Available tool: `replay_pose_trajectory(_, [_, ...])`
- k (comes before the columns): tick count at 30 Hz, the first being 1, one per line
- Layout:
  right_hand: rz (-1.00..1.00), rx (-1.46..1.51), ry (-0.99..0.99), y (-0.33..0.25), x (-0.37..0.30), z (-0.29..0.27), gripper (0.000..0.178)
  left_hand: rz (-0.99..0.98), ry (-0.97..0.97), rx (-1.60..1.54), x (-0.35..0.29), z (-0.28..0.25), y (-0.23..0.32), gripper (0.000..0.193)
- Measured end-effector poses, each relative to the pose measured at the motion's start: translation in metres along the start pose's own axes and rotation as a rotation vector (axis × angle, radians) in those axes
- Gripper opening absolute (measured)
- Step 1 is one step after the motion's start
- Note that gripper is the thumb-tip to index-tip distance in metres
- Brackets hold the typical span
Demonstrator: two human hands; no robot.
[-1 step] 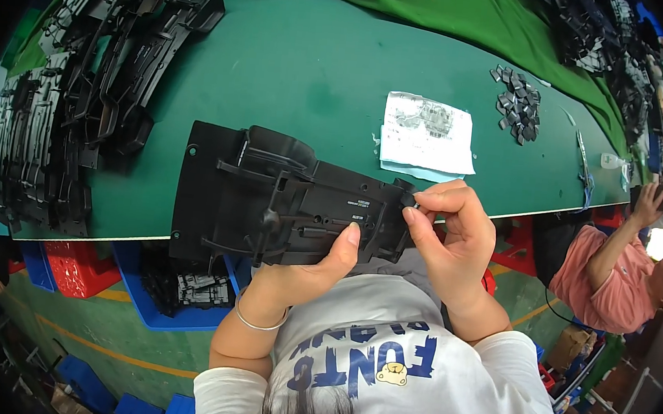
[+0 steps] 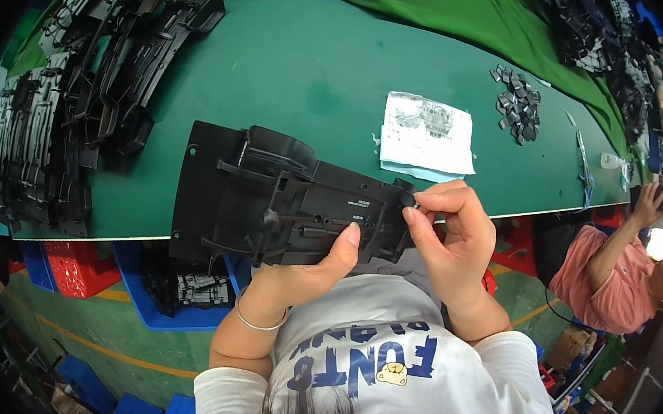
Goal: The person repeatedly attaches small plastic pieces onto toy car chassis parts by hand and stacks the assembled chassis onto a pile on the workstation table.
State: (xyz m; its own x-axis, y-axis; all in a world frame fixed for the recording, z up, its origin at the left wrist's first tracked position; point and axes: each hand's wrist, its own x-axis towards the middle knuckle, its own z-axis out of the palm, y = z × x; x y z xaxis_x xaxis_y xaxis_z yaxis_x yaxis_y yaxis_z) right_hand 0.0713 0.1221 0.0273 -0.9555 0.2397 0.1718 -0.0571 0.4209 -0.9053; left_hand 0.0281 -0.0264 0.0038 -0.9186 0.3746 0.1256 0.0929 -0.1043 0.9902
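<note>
A long black moulded plastic chassis part (image 2: 332,199) lies tilted across the near edge of the table, its broad flat end to the left. My left hand (image 2: 314,270) grips its near side, thumb pressed on top and the other fingers hidden underneath. At the narrow right end, the thumb and forefinger of my right hand (image 2: 459,238) are pinched together against the part's edge. Whatever sits between those fingertips is too small to make out. Beyond the part rests a folded printed paper sheet (image 2: 430,148), and farther right a loose pile of small black pieces (image 2: 520,105).
Black plastic parts (image 2: 30,133) are stacked along the table's left side. Green cloth (image 2: 451,16) covers the far edge. A blue bin (image 2: 168,316) and a red bin (image 2: 81,270) stand below the near edge. At right is a person in a pink shirt (image 2: 605,282).
</note>
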Motion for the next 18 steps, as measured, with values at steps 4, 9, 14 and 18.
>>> replay_pose_trajectory(4, [-0.002,-0.013,-0.008,-0.0015,0.0016,-0.0007,0.018,-0.018,-0.008,-0.03,-0.0009,0.0002,0.0001,0.009])
replay_pose_trajectory(9, [-0.037,-0.06,0.028,-0.0022,0.0058,-0.0004,0.016,-0.017,-0.022,-0.036,-0.0004,-0.0001,0.0009,0.009])
replay_pose_trajectory(14, [0.002,-0.075,-0.019,-0.0044,0.0074,-0.0028,0.015,-0.058,-0.02,-0.067,-0.0006,0.0006,0.0039,0.009])
replay_pose_trajectory(18, [0.007,-0.074,-0.022,-0.0046,0.008,-0.0031,0.015,-0.105,-0.02,-0.05,-0.0011,0.0001,0.0063,0.009])
